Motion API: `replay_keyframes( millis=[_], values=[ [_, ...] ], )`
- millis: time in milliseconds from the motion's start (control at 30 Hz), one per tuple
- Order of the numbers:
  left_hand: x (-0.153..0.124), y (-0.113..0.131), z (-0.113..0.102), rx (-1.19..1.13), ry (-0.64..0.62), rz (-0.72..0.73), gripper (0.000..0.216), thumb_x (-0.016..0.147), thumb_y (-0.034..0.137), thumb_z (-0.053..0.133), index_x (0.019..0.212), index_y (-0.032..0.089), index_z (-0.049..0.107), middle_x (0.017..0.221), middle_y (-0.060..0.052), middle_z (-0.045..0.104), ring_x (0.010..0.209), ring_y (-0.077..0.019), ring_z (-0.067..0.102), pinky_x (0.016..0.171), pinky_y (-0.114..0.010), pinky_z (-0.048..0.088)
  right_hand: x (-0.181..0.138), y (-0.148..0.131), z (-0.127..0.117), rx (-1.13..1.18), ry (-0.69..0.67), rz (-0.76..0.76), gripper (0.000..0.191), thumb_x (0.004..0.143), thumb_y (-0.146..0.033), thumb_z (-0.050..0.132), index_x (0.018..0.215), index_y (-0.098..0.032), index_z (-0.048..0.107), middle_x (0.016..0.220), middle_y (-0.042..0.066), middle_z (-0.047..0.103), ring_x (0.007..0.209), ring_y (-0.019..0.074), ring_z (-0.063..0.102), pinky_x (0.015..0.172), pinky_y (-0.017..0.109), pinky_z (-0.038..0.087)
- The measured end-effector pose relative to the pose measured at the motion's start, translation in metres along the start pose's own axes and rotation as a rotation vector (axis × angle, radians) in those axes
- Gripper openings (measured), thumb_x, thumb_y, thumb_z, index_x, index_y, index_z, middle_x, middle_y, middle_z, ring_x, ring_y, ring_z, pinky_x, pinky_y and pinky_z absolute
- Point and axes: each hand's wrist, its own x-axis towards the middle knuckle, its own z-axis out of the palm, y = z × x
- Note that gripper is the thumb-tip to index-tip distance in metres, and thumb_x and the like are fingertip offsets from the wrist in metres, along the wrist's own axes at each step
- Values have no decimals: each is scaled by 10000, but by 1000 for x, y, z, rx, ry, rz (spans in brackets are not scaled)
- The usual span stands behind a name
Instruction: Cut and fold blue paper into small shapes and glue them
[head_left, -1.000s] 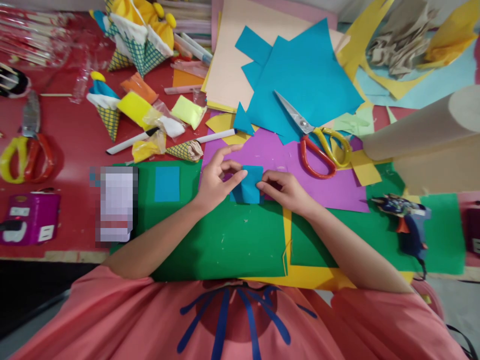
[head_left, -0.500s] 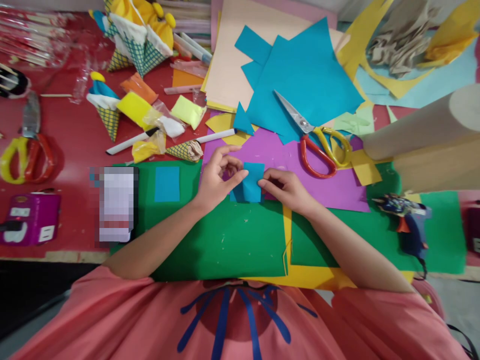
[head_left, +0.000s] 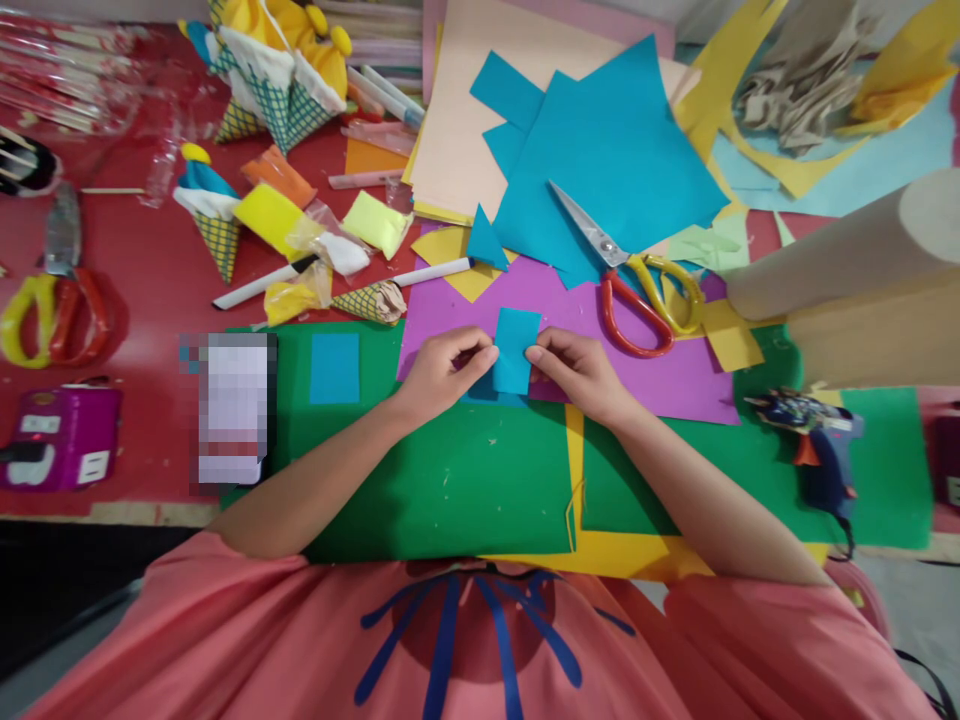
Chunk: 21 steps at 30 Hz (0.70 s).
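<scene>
A small blue paper rectangle (head_left: 517, 348) is held up over the purple sheet, standing roughly upright. My left hand (head_left: 448, 370) pinches its left edge with thumb and curled fingers. At the opposite edge, my right hand (head_left: 579, 368) grips it the same way. Behind and below it lies another blue piece, mostly hidden, with only a strip showing. A separate blue rectangle (head_left: 334, 368) lies flat on the green sheet (head_left: 450, 480) to the left. Beyond my hands are the purple sheet (head_left: 667, 385) and scissors (head_left: 637, 300) with red and yellow handles, blades apart.
A phone (head_left: 234, 408) lies left of my arm. Farther off are a large blue sheet (head_left: 607, 150), a marker (head_left: 435, 271) and small patterned cones (head_left: 217, 235). On the right are a glue gun (head_left: 825, 450) and a thick paper roll (head_left: 847, 260). More scissors (head_left: 56, 290) lie far left.
The blue rectangle has moved slightly up and right and now shows its face flat. My left fingers, raised and spread before, have closed onto its left edge.
</scene>
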Motion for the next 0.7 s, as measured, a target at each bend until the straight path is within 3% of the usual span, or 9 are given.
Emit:
replay_keyframes(
  millis=[200,400,700],
  values=[
    [0,0,0,7,-7,-15,286,894,337,511,661,180,457,582,56,394,527,-73,361,505,-220,296,0,-1,0,0,2,-9,323,911,-408,534,682,-180,534,608,-28,574,554,85,483,566,242,372],
    [2,3,-1,139,-72,70,429,927,423,444,581,183,359,547,52,371,549,-92,375,587,-259,314,0,-1,0,12,6,11,337,917,-419,521,680,-179,538,613,-24,585,554,84,491,574,237,386],
    [1,2,0,166,-50,34,475,908,498,453,560,179,399,519,54,409,536,-95,401,619,-265,336,0,-1,1,9,13,14,349,913,-446,519,693,-177,558,628,-12,605,569,91,526,602,239,416]
  ],
)
